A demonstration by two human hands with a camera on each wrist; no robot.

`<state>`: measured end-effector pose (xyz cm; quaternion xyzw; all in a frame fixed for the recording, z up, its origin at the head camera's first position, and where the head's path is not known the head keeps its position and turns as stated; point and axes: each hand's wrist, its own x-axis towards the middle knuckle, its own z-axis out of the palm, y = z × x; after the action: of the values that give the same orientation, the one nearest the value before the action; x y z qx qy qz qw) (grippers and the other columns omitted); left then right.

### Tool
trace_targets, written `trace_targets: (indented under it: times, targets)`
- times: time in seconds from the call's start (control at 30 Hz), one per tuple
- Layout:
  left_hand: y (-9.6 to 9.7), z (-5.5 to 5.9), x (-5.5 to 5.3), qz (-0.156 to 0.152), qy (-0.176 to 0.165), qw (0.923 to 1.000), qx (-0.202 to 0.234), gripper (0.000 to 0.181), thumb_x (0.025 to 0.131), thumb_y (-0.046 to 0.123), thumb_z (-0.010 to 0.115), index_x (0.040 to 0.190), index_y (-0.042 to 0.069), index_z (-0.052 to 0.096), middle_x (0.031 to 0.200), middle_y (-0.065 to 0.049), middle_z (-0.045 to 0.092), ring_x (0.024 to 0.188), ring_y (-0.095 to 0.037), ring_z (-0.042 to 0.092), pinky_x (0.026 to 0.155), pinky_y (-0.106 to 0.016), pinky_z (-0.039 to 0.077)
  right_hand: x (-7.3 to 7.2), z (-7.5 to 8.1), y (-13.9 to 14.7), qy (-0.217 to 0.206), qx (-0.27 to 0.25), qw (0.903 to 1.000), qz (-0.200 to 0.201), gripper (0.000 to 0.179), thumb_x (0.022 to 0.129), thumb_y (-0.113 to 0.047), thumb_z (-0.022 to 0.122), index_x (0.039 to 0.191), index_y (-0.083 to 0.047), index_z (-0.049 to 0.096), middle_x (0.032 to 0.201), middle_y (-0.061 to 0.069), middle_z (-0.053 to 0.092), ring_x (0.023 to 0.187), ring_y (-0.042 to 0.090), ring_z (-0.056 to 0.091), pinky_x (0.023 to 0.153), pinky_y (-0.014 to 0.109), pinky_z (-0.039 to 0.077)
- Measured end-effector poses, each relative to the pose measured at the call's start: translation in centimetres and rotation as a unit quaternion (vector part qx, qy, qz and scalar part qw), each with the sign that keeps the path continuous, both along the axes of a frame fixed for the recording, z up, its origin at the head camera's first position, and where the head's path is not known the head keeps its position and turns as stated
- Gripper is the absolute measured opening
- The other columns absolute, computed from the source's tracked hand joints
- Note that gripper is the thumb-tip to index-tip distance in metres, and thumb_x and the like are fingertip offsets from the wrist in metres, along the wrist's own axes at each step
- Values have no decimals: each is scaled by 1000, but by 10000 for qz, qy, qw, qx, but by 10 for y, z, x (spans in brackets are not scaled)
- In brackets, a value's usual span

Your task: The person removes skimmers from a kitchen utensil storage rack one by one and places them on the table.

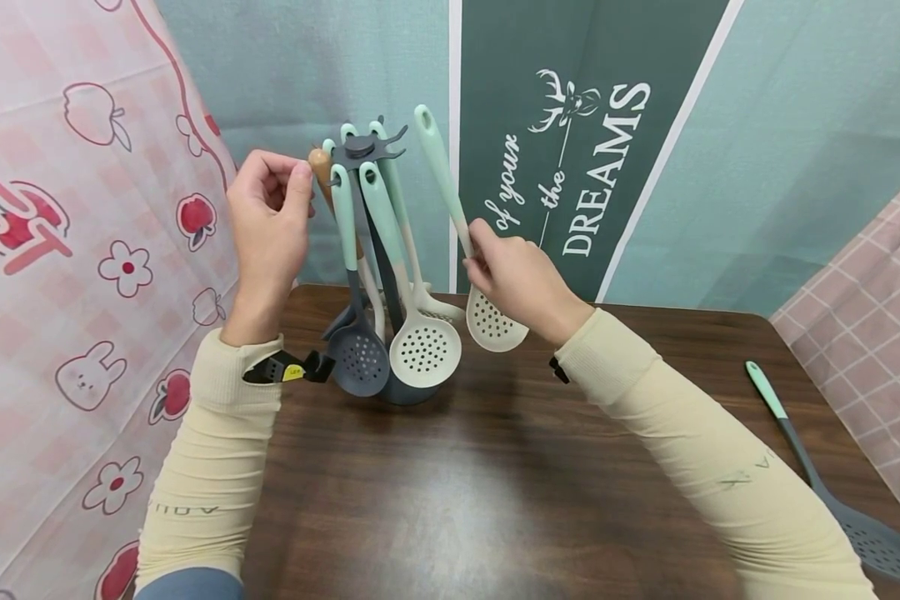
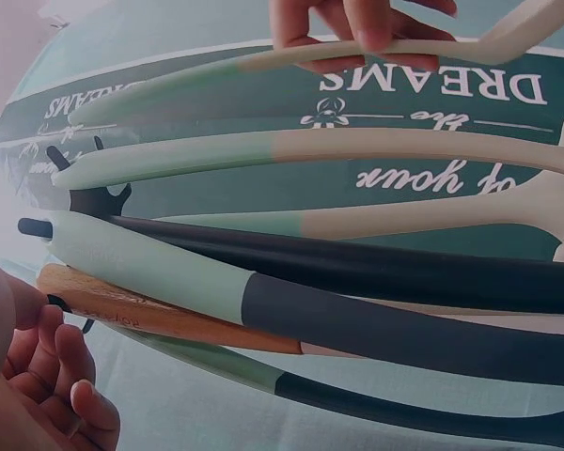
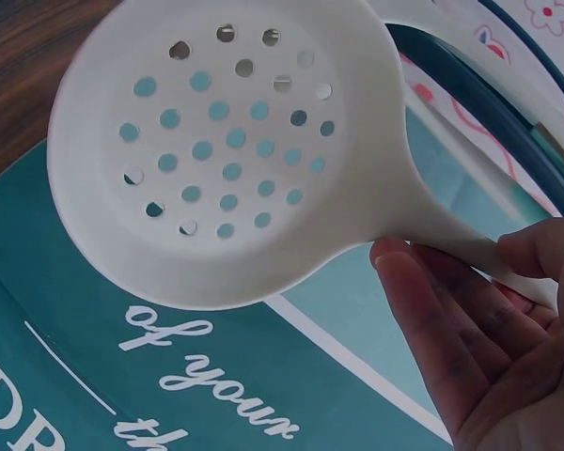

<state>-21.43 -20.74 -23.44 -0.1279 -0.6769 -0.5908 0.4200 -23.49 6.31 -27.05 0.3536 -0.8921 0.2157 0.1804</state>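
Note:
In the head view my right hand (image 1: 521,279) grips a cream slotted skimmer (image 1: 497,321) by its shaft, its mint handle pointing up, to the right of the utensil rack. The right wrist view shows the skimmer's round holed bowl (image 3: 230,141) with thumb and fingers about its neck. My left hand (image 1: 273,221) pinches the top of a wooden-handled utensil (image 1: 321,167) at the dark rack (image 1: 360,148); its lower end is partly hidden. On the rack's front hang a grey slotted skimmer (image 1: 358,358) and another cream skimmer (image 1: 425,352).
A cream ladle (image 1: 437,305) and other utensils hang behind, partly covered. The rack's dark base (image 1: 411,392) stands on the brown wooden table (image 1: 450,483). A grey slotted turner (image 1: 881,542) with a mint handle lies at the right edge. Printed cloths (image 1: 720,208) surround the table.

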Motion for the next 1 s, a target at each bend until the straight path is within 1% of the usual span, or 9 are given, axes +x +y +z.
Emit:
trace_targets:
  times: [0.2, 0.33, 0.5, 0.63, 0.73, 0.8, 0.87, 0.93, 1.0]
  targets:
    - [0, 0, -1, 7, 2, 10000, -14, 11, 101, 10, 63, 90, 8, 65, 71, 5, 56, 61, -13, 52, 60, -24, 43, 3, 5, 10, -220, -18, 9997, -54, 6, 102, -10, 52, 101, -7, 47, 67, 3, 50, 55, 19, 51, 52, 33, 40]
    - [0, 0, -1, 20, -33, 10000, -37, 10, 101, 11, 63, 91, 8, 65, 71, 5, 56, 61, -13, 52, 60, -24, 43, 5, 9, 20, -333, -27, 9992, -223, 7, 102, -12, 53, 102, -7, 48, 69, 4, 51, 57, 20, 52, 53, 35, 42]
    - [1, 0, -1, 9, -44, 10000, -33, 10, 101, 11, 63, 91, 9, 65, 72, 5, 56, 62, -13, 52, 60, -25, 43, 7, 16, 38, -306, -79, 9986, -435, 9, 101, -11, 56, 103, -5, 50, 74, 7, 60, 59, 22, 58, 56, 38, 47]
    - [1, 0, -1, -4, -18, 10000, -28, 11, 101, 11, 63, 90, 9, 65, 71, 5, 56, 61, -13, 52, 60, -25, 43, 8, 19, 56, -393, -198, 9975, -556, 9, 100, -9, 57, 104, -3, 52, 86, 12, 72, 68, 25, 68, 63, 44, 54]
    - [1, 0, -1, -20, -8, 10000, -22, 11, 101, 10, 63, 90, 9, 65, 71, 5, 57, 61, -13, 52, 60, -25, 43, 9, 22, 71, -674, -314, 9953, -613, 9, 100, -8, 56, 107, -2, 53, 96, 17, 75, 79, 29, 73, 69, 49, 57]
    - [1, 0, -1, -31, -1, 10000, -20, 11, 101, 10, 63, 90, 10, 64, 71, 4, 57, 61, -13, 52, 60, -25, 43, 10, 22, 81, -873, -354, 9933, -665, 11, 101, -8, 56, 108, -1, 52, 100, 21, 75, 83, 32, 74, 72, 52, 57]
    - [1, 0, -1, -35, 5, 10000, -12, 11, 101, 10, 63, 90, 10, 64, 72, 4, 57, 61, -13, 52, 61, -25, 43, 9, 23, 91, -973, -313, 9919, -749, 12, 101, -9, 55, 109, -1, 52, 99, 22, 74, 82, 32, 73, 69, 52, 57]
    - [1, 0, 0, -25, 7, 10000, -20, 11, 101, 11, 63, 90, 10, 64, 72, 4, 57, 62, -14, 52, 61, -25, 44, 10, 24, 101, -1020, -247, 9908, -859, 12, 101, -9, 55, 109, -1, 52, 97, 21, 75, 78, 31, 72, 66, 48, 56]
    - [0, 0, 0, -11, 7, 10000, -48, 11, 101, 11, 63, 90, 10, 64, 72, 4, 57, 62, -14, 52, 61, -25, 44, 10, 25, 112, -1049, -133, 9893, -1010, 12, 101, -10, 55, 108, -2, 52, 92, 18, 75, 73, 27, 70, 61, 40, 53]
